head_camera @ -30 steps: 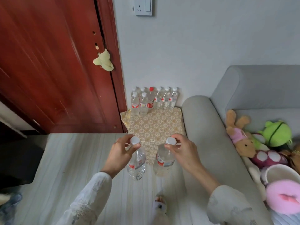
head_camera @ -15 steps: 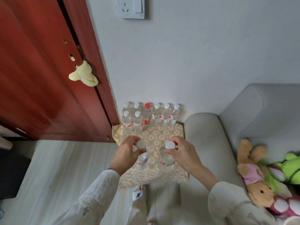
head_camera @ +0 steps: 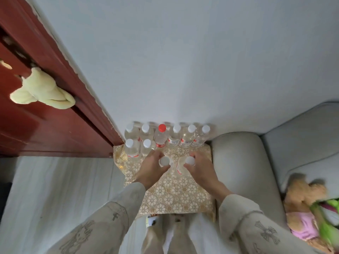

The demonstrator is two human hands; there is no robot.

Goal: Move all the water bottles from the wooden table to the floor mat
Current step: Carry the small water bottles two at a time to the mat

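Note:
A gold floral floor mat (head_camera: 170,197) lies against the wall between the door and the sofa. Several clear water bottles (head_camera: 176,136) stand in rows at its far edge, most white-capped, one with a red cap (head_camera: 162,127). My left hand (head_camera: 151,168) grips the neck of a white-capped bottle (head_camera: 164,161) held upright over the mat. My right hand (head_camera: 199,168) grips a second white-capped bottle (head_camera: 189,160) beside it. Both bottles sit just in front of the standing rows; their bases are hidden by my hands.
A red-brown door (head_camera: 36,110) with a pale yellow cloth (head_camera: 40,90) on its handle stands at left. A grey sofa arm (head_camera: 242,173) borders the mat on the right, with plush toys (head_camera: 308,208) on the seat. My feet (head_camera: 170,233) are at the mat's near edge.
I have stepped closer and leaned over the mat. Both hands have carried their bottles forward and down, close to the rows by the wall.

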